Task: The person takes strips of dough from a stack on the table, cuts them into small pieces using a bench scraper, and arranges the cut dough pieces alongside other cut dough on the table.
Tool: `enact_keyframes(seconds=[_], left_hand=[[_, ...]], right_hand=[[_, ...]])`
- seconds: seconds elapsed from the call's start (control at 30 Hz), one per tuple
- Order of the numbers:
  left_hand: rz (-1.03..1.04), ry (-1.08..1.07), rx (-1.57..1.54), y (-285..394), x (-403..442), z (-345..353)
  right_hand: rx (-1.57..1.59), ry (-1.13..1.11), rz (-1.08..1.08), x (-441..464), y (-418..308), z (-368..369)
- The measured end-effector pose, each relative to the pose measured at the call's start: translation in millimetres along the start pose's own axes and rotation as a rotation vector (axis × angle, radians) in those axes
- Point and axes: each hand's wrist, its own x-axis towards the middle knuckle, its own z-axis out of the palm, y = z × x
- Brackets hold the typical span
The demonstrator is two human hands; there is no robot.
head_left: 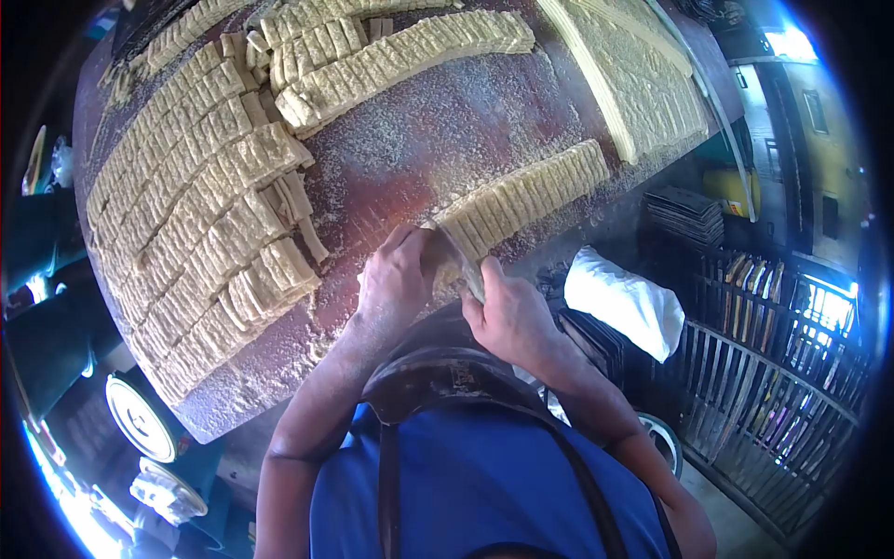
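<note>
A long floured block of yellowish layered dough (535,194), scored across into narrow slices, lies near the table's front edge. In my right hand (512,312) is a knife (458,250), its blade standing against the block's near left end. My left hand (399,272) is closed just left of the blade, fingers curled down beside that end; what they hold is hidden. Further left, many cut dough strips (200,186) lie packed in rows. Beyond my hands is another sliced dough block (410,67).
Loose flour covers the reddish table (372,172). A wide dough slab (629,84) lies at the far right. Beyond the front edge are a white sack (624,300), stacked dark sheets (684,219) and a metal railing (745,373). A round white-faced scale (140,417) stands lower left.
</note>
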Motion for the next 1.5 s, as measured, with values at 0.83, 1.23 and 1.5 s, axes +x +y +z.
enact_keyframes(seconds=[0.83,1.23,1.5], left_hand=[[-0.038,-0.012,-0.050,-17,-13,-2],[-0.009,-0.060,-0.023,-18,-21,-23],[-0.025,0.017,0.002,-27,-21,-14]], right_hand=[[0.020,0.018,-0.040,44,-12,49],[0.020,-0.053,0.023,-11,-23,22],[-0.006,0.008,-0.026,41,-26,57]])
